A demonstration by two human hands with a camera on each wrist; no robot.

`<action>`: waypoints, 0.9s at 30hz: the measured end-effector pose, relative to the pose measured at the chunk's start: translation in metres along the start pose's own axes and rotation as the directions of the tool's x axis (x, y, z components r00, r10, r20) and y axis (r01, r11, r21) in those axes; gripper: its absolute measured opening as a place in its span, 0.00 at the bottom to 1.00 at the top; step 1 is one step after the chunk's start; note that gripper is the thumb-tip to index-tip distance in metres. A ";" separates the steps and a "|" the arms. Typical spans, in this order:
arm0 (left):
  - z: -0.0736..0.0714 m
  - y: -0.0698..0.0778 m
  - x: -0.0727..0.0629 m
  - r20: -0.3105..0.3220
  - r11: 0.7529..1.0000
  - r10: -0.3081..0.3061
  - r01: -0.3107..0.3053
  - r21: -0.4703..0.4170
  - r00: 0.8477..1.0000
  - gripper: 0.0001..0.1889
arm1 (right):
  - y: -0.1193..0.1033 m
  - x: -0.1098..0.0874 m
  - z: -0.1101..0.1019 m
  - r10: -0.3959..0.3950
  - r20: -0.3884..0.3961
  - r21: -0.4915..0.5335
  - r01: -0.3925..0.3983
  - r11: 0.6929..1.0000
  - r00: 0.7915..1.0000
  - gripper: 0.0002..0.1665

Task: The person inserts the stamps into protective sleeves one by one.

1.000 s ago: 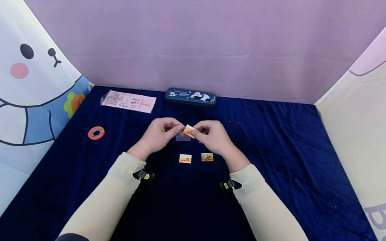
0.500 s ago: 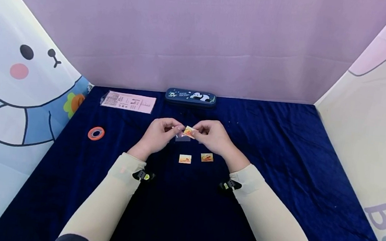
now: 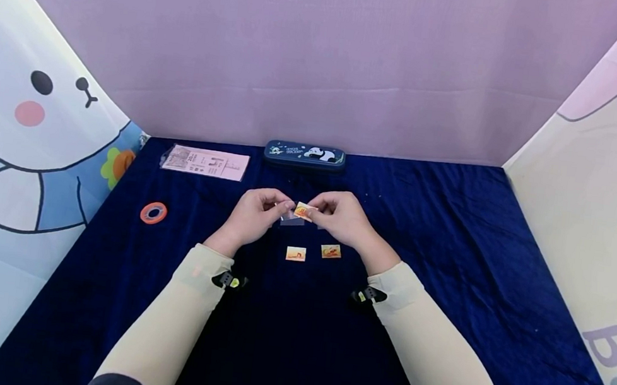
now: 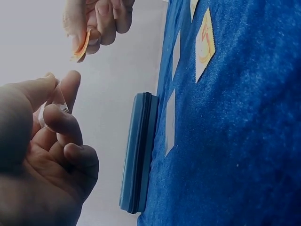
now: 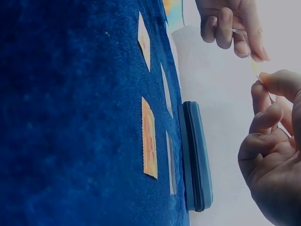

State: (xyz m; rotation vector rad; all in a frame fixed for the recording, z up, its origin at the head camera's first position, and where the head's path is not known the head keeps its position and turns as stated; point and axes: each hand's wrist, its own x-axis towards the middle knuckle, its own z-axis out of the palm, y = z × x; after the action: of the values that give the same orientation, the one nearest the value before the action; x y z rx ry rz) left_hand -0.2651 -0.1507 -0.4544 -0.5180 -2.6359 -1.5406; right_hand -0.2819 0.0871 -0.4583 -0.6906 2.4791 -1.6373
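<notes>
My right hand (image 3: 342, 220) pinches a small yellow-and-orange postage stamp (image 3: 303, 210) between thumb and fingers. Just left of it, my left hand (image 3: 253, 217) pinches a small clear plastic sleeve (image 4: 59, 96), which shows best in the left wrist view. Both hands are raised over the blue cloth, with their fingertips close together; in the right wrist view the held stamp overlaps the sleeve's edge. Below them on the cloth lie two more stamps, a pale one (image 3: 296, 254) and a more orange one (image 3: 331, 251). Flat clear sleeves (image 5: 170, 162) lie behind those stamps.
A blue pencil case (image 3: 305, 156) with a panda print stands at the back against the fabric wall. At the back left lies a pink printed packet (image 3: 208, 162) in clear plastic. An orange tape roll (image 3: 154, 213) is at the left.
The stamp in the right hand has shifted and tilted slightly beside the left fingertips. Both hands stay almost in place, and the things on the cloth have not moved.
</notes>
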 end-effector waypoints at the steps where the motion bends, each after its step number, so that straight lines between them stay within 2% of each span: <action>1: 0.000 0.000 0.000 0.000 1.000 0.003 -0.003 -0.001 1.000 0.11 | 0.000 0.000 0.000 -0.002 -0.001 -0.001 0.002 1.000 1.000 0.03; 10: 0.000 -0.001 0.000 0.001 1.000 0.011 -0.011 -0.011 1.000 0.11 | -0.001 0.000 0.001 0.000 -0.014 0.013 0.000 1.000 1.000 0.03; 16: 0.000 0.001 0.000 0.003 1.000 -0.010 0.010 -0.016 1.000 0.12 | 0.000 0.001 0.001 -0.008 -0.042 0.000 0.008 1.000 0.999 0.03; 27: -0.001 0.001 0.000 0.007 0.999 -0.018 0.018 -0.027 1.000 0.08 | 0.002 0.001 0.000 -0.016 -0.035 -0.009 0.016 1.000 0.999 0.03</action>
State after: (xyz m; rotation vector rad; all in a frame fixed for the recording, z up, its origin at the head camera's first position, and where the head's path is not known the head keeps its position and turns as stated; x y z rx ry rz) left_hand -0.2654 -0.1508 -0.4533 -0.5035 -2.6355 -1.5852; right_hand -0.2838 0.0871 -0.4596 -0.6904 2.5130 -1.6586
